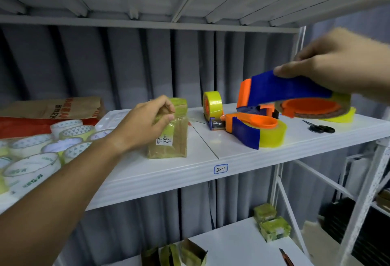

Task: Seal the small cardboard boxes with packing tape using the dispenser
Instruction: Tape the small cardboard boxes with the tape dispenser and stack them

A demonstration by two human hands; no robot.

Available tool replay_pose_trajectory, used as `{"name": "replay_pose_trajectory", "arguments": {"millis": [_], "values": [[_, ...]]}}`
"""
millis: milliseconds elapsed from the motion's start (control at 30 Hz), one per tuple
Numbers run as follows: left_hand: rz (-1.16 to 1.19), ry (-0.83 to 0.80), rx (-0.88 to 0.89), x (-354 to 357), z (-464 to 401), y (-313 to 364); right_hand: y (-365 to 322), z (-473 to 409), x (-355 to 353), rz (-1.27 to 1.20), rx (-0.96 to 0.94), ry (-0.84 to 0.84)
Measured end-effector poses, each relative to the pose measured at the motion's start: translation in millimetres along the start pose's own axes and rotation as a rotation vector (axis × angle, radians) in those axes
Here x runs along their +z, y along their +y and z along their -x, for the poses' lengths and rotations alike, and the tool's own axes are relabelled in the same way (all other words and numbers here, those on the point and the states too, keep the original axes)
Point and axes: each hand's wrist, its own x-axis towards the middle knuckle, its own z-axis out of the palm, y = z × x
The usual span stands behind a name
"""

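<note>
Holding the small cardboard box at centre frame, your left hand curls over its top on the white shelf. Your right hand, upper right, grips the blue-and-orange tape dispenser clear of the shelf, its grip closed round the blue cover. Two more dispensers lie centre-right beside scissors. Recommended: keep the box pinned, land the tape end squarely on the seam, then pull straight across.

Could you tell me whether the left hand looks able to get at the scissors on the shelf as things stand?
Probably not easily: the left hand grips the box, and the scissors lie far right, beyond two dispensers and under the right hand.
</note>
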Motion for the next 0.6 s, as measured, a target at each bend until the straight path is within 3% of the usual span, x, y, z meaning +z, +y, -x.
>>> {"name": "replay_pose_trajectory", "arguments": {"millis": [200, 367, 600], "values": [[-0.263, 0.139, -0.092, 12.1, -5.3, 18.6, 4.0, -26.3, 59.0, -0.214, 0.013, -0.056], [-0.256, 0.289, -0.196, 38.7, -10.6, 28.4, 9.0, -46.2, 90.5, -0.309, -0.012, -0.044], [-0.226, 0.366, -0.238, 50.6, -13.5, 24.1, 28.0, -60.5, 107.7, -0.417, -0.007, -0.022]]}}
